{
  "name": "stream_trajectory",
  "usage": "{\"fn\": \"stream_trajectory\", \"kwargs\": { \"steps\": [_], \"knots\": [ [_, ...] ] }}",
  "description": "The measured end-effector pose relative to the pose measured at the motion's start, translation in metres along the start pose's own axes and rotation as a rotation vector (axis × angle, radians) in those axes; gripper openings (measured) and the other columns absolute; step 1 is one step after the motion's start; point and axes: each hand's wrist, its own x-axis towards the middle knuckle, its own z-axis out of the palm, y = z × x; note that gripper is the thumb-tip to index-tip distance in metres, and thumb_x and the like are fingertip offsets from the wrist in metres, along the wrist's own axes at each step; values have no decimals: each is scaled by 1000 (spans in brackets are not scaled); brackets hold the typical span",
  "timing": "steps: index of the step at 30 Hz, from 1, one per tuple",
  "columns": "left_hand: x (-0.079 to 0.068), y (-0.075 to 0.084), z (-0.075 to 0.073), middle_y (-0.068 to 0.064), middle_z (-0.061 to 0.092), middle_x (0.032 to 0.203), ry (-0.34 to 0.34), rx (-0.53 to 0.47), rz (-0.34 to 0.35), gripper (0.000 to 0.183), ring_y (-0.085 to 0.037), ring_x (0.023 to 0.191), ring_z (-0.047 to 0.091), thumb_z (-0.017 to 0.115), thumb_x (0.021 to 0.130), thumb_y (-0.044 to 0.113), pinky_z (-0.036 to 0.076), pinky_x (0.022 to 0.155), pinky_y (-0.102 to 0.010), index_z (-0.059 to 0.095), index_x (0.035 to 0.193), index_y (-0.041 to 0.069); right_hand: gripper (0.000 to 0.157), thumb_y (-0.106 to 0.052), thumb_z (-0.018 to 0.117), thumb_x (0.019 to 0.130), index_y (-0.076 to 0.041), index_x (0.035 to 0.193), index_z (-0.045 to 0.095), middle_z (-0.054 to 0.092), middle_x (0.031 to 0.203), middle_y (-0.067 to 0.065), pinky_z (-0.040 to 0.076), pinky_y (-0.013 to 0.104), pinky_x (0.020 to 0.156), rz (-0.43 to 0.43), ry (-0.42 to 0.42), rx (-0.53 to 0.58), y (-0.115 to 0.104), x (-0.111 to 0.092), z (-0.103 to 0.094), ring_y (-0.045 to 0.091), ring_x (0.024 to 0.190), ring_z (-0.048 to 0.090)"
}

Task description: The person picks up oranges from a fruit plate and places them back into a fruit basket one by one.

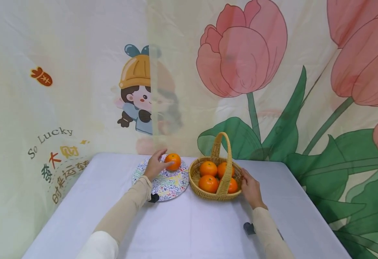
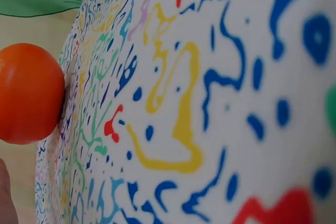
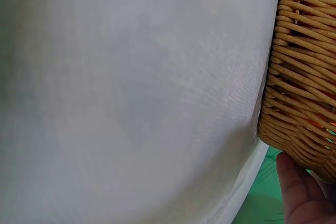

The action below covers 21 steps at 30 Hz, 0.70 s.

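Observation:
On a round plate (image 1: 163, 185) with multicoloured squiggles sits one orange (image 1: 173, 162). My left hand (image 1: 155, 166) reaches over the plate at its left, fingers spread and thumb across the front of the orange. In the left wrist view the orange (image 2: 30, 94) stands near the plate's far edge, and only a sliver of the hand (image 2: 6, 198) shows below it. My right hand (image 1: 251, 187) holds the right side of a wicker basket (image 1: 219, 197). The right wrist view has its fingers (image 3: 295, 190) against the woven wall; the rest are partly hidden.
Several oranges (image 1: 208, 184) lie in the basket, under its tall arched handle (image 1: 228, 151). Plate and basket stand side by side on a white-covered table (image 1: 189, 230). Behind them hangs a printed backdrop (image 1: 179, 28) with tulips and a cartoon figure.

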Motion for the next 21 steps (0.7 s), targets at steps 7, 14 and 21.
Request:
{"fn": "stream_trajectory", "kwargs": {
  "steps": [7,14,21],
  "knots": [
    [6,-7,3,-7,44,148,-26,-31,-24,78,-29,138,37,82,79,34,29,113,-43,46,145,11,46,-4,39,102,-3,148,38,39,151,15,32,49,109,0,5,11,1,2,2,33,138,35],
    [11,-4,12,-7,44,147,-71,14,-19,82,-31,131,44,83,78,35,34,110,-48,44,146,12,46,-4,40,101,-2,147,39,41,150,16,33,49,109,-6,23,14,1,3,1,33,137,37],
    [12,-11,14,-10,42,148,-87,42,-54,85,-33,129,45,83,78,38,37,106,-51,42,148,15,45,-4,39,102,-1,147,40,40,150,15,33,49,109,2,20,19,5,4,4,33,137,37]
  ]
}}
